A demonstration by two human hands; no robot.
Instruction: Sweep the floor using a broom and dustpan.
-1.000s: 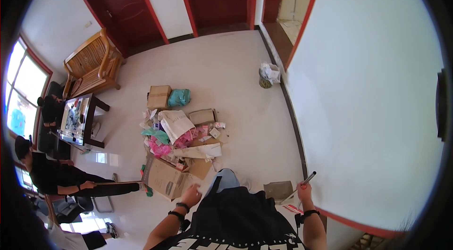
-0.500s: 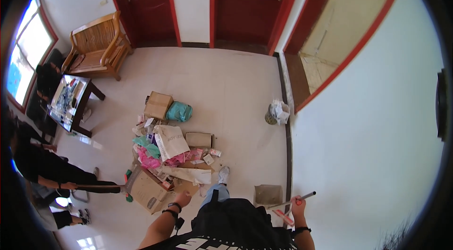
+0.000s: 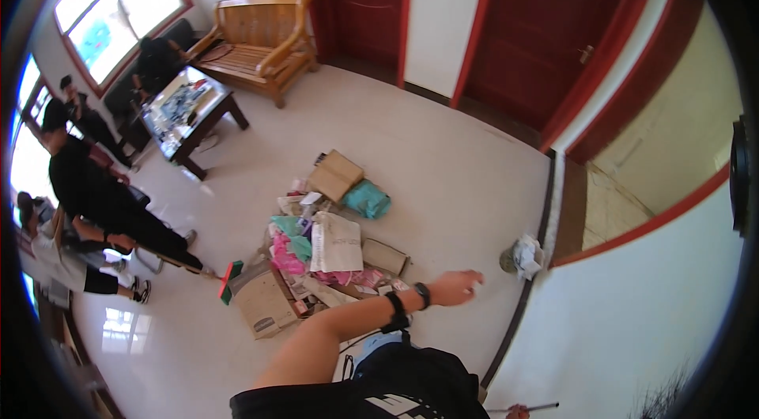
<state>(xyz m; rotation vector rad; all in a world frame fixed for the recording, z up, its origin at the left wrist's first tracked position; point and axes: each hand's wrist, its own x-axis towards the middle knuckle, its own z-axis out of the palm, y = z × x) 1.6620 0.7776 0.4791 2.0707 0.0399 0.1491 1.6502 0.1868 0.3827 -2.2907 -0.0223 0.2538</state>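
Pole (image 3: 545,405): one, slim, straight, greyish, dark-tipped; at the lower edge, partly hidden. Right hand (image 3: 518,412): wrapped round the shaft, apparently to carry it near level. Left hand (image 3: 458,288): empty, fingers loosely spread above the floor (image 3: 466,205), perhaps for balance. Heap (image 3: 336,243): bags, flattened carton (image 3: 261,302), seemingly piled to stay in one spot.

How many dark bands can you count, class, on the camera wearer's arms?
2, both on the left arm: one band just behind the left hand, another band farther up the forearm. The right wrist is out of view, so more may be hidden.
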